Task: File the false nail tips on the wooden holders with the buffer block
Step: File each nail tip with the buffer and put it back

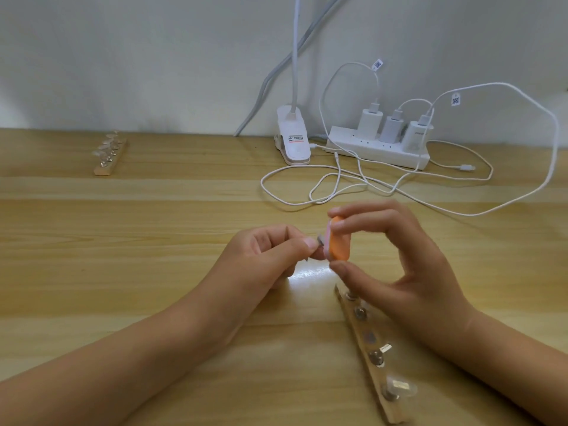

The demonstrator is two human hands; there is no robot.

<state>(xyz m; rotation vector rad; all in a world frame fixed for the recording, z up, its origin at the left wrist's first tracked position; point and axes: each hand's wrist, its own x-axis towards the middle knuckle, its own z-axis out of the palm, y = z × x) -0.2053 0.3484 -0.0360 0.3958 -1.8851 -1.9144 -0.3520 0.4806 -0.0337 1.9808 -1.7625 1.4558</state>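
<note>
Nearest, one wooden holder (pixel 365 348) lies on the tabletop (pixel 153 226) with a nail tip (pixel 401 388) still mounted. The left hand (pixel 270 253) pinches a lifted tip (pixel 319 252) against the orange buffer block (pixel 339 241), which the right hand (pixel 393 256) pinches. The far holder (pixel 109 155) looks untouched, so most filing probably remains.

glossy wooden table (pixel 153 241), metal studs (pixel 376 358)

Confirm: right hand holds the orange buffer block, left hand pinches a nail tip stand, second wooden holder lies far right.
Wrong on one point: the head view shows the second wooden holder at the far left, not right. The rest stands.
</note>
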